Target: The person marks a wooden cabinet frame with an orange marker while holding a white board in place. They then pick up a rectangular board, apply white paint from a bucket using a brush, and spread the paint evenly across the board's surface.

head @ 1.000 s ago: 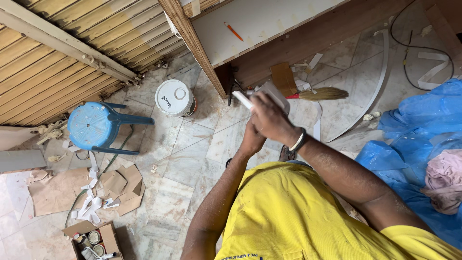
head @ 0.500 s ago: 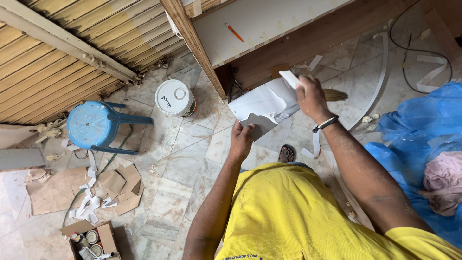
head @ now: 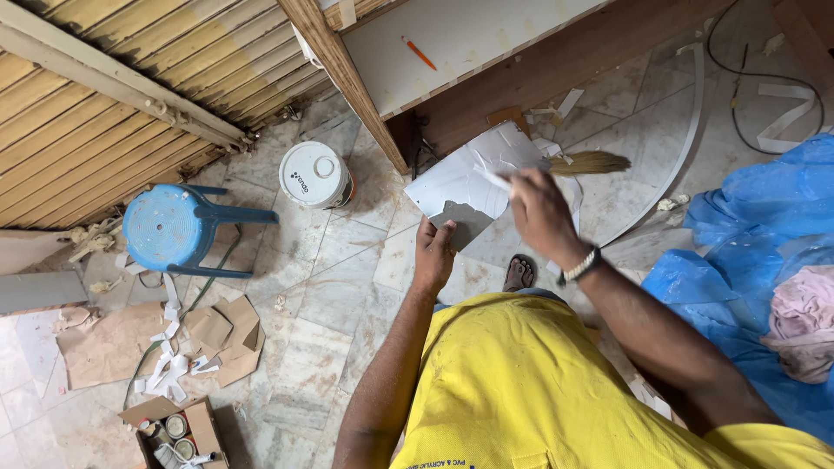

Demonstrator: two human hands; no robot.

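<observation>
Marble tile floor (head: 347, 287); left hand (head: 433, 254) pinches grey-backed white creased sheet (head: 469, 178), right hand (head: 540, 213) peels its white film strip (head: 497, 180).

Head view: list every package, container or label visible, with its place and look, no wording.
Bucket: on the floor beside the blue stool; round, white lid with a dark printed mark.
Box: bottom left on the floor; open brown cardboard holding small round tins.
No signs or screens.
</observation>
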